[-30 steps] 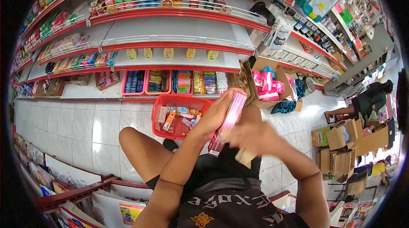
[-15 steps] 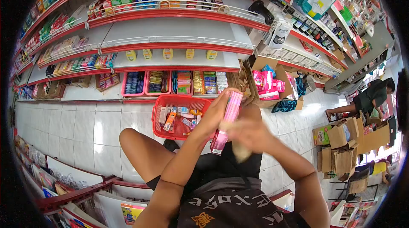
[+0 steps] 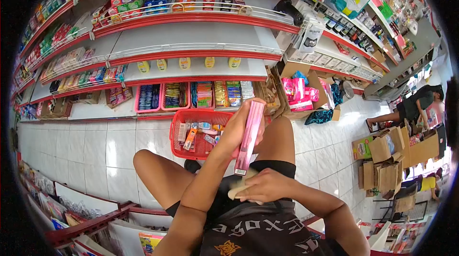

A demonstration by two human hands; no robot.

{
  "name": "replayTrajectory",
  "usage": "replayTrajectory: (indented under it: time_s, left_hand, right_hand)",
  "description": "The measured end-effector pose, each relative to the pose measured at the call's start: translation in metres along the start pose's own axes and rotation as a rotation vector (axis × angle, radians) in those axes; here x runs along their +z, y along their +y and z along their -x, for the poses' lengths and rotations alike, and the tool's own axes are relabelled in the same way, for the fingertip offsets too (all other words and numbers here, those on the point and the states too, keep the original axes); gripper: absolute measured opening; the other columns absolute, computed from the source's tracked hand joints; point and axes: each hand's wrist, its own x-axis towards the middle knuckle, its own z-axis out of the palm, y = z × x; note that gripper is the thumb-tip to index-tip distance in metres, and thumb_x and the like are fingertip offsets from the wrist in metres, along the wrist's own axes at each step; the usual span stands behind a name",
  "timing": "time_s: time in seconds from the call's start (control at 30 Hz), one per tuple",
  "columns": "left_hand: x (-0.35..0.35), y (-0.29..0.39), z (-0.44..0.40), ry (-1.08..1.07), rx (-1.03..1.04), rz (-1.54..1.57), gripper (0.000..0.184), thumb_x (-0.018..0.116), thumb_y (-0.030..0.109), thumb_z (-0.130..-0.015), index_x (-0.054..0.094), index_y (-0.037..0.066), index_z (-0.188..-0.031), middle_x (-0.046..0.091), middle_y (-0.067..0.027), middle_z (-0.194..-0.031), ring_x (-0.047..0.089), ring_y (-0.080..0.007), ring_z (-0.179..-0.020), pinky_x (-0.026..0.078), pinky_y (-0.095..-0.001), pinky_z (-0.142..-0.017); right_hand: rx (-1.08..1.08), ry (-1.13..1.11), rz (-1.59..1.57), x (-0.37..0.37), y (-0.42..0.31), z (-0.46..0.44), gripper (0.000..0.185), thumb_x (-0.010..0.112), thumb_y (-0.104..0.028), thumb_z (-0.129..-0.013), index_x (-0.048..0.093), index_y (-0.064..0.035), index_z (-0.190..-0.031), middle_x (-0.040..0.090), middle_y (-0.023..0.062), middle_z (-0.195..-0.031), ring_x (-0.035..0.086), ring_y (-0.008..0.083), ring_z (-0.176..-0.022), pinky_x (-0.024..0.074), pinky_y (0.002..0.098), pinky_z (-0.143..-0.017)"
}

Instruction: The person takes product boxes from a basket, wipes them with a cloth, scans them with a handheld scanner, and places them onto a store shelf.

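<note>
A slim pink box [image 3: 249,139] is gripped in my left hand [image 3: 236,129], its long side tilted up toward me. In my right hand [image 3: 270,185] is a pale yellow cloth [image 3: 237,192], bunched just below the box's lower end and partly blurred. Cloth and box appear slightly apart. Beyond my left wrist, a red plastic basket [image 3: 174,134] on the floor holds several small bottles and packages, including an orange and white one [image 3: 190,136].
Ahead stands a shelf [image 3: 191,54] with red edges, yellow bottles [image 3: 185,63] and rows of boxes. Pink trays [image 3: 148,98] of sachets line its bottom. A carton of pink packs [image 3: 300,93] sits to the right. Farther right, a person [image 3: 420,107] bends near cardboard boxes [image 3: 380,170].
My right hand, with the cloth, has moved off the box's face, down toward my lap. The box has turned slightly in my left hand, showing a narrower side.
</note>
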Motion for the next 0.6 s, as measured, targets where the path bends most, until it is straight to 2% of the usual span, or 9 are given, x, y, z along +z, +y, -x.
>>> replayTrajectory:
  time_s: [0.03, 0.1, 0.27, 0.3, 0.33, 0.37, 0.47, 0.53, 0.6]
  left_hand:
    - [-0.001, 0.001, 0.001, -0.057, 0.009, 0.172, 0.043, 0.026, 0.045, -0.099, 0.049, 0.012, -0.113, 0.047, -0.0027, -0.066, 0.044, -0.0110, -0.047, 0.038, -0.0241, -0.042]
    - [-0.003, 0.004, 0.002, -0.105, 0.005, 0.440, 0.055, 0.029, 0.058, -0.094, 0.050, 0.009, -0.106, 0.044, -0.0014, -0.065, 0.041, -0.0111, -0.046, 0.034, -0.0234, -0.041]
    - [-0.017, 0.006, -0.005, -0.033, 0.030, 0.469, 0.060, 0.037, 0.064, -0.089, 0.051, 0.005, -0.094, 0.045, -0.0010, -0.066, 0.043, -0.0109, -0.047, 0.033, -0.0235, -0.042]
    - [-0.017, 0.006, -0.006, 0.071, 0.089, 0.369, 0.058, 0.038, 0.062, -0.090, 0.052, 0.006, -0.092, 0.049, -0.0015, -0.068, 0.045, -0.0109, -0.047, 0.034, -0.0238, -0.042]
    - [-0.019, 0.007, -0.006, 0.175, 0.148, 0.268, 0.056, 0.040, 0.060, -0.090, 0.052, 0.006, -0.091, 0.052, -0.0021, -0.069, 0.047, -0.0110, -0.047, 0.034, -0.0241, -0.042]
    - [-0.036, 0.003, -0.009, 0.105, 0.151, 0.144, 0.049, 0.043, 0.052, -0.093, 0.055, 0.005, -0.094, 0.061, -0.0053, -0.076, 0.056, -0.0125, -0.053, 0.042, -0.0249, -0.044]
    - [-0.029, 0.011, -0.004, 0.175, 0.157, 0.052, 0.042, 0.043, 0.042, -0.096, 0.056, 0.003, -0.103, 0.065, -0.0081, -0.081, 0.063, -0.0143, -0.062, 0.050, -0.0253, -0.051]
    - [-0.019, 0.011, -0.003, 0.186, 0.181, 0.157, 0.038, 0.038, 0.035, -0.098, 0.055, 0.003, -0.111, 0.064, -0.0087, -0.082, 0.064, -0.0151, -0.064, 0.052, -0.0257, -0.055]
    - [-0.017, 0.012, -0.002, 0.103, 0.092, 0.189, 0.039, 0.036, 0.034, -0.099, 0.054, 0.003, -0.116, 0.064, -0.0100, -0.084, 0.062, -0.0156, -0.062, 0.052, -0.0266, -0.056]
  right_hand:
    - [-0.021, 0.101, -0.182, 0.013, 0.002, 0.004, 0.019, 0.064, -0.022, -0.084, 0.069, -0.0139, -0.100, 0.048, 0.0046, -0.063, 0.054, 0.0214, -0.052, 0.0434, 0.0334, -0.046]
    - [0.013, 0.154, -0.246, 0.017, 0.000, 0.006, 0.017, 0.067, -0.020, -0.081, 0.070, -0.0111, -0.096, 0.049, 0.0048, -0.063, 0.053, 0.0212, -0.052, 0.0428, 0.0325, -0.046]
    - [0.181, 0.456, -0.296, 0.011, 0.005, 0.015, 0.014, 0.071, -0.009, -0.075, 0.069, -0.0035, -0.088, 0.059, 0.0092, -0.069, 0.057, 0.0232, -0.055, 0.0441, 0.0319, -0.050]
    - [0.160, 0.542, -0.274, 0.003, 0.006, 0.013, 0.019, 0.072, -0.013, -0.078, 0.069, -0.0015, -0.093, 0.061, 0.0095, -0.073, 0.057, 0.0201, -0.057, 0.0450, 0.0305, -0.052]
    - [0.159, 0.542, -0.272, -0.004, 0.008, 0.015, 0.019, 0.072, -0.013, -0.078, 0.069, -0.0015, -0.093, 0.061, 0.0095, -0.073, 0.057, 0.0201, -0.057, 0.0450, 0.0305, -0.052]
    - [0.209, 0.553, -0.249, -0.012, 0.011, 0.018, 0.019, 0.071, -0.011, -0.078, 0.068, -0.0005, -0.094, 0.061, 0.0099, -0.074, 0.058, 0.0206, -0.060, 0.0449, 0.0294, -0.053]
    - [0.228, 0.577, -0.179, -0.021, 0.016, 0.012, 0.020, 0.070, -0.011, -0.078, 0.067, -0.0008, -0.095, 0.061, 0.0098, -0.076, 0.059, 0.0214, -0.062, 0.0458, 0.0287, -0.055]
    - [0.187, 0.587, -0.135, -0.023, 0.017, 0.004, 0.020, 0.070, -0.012, -0.079, 0.067, -0.0021, -0.096, 0.061, 0.0092, -0.078, 0.059, 0.0218, -0.063, 0.0467, 0.0290, -0.055]
    - [0.085, 0.255, 0.213, -0.024, 0.014, -0.003, 0.022, 0.069, -0.017, -0.079, 0.068, -0.0046, -0.096, 0.063, 0.0089, -0.084, 0.061, 0.0222, -0.065, 0.0494, 0.0307, -0.057]
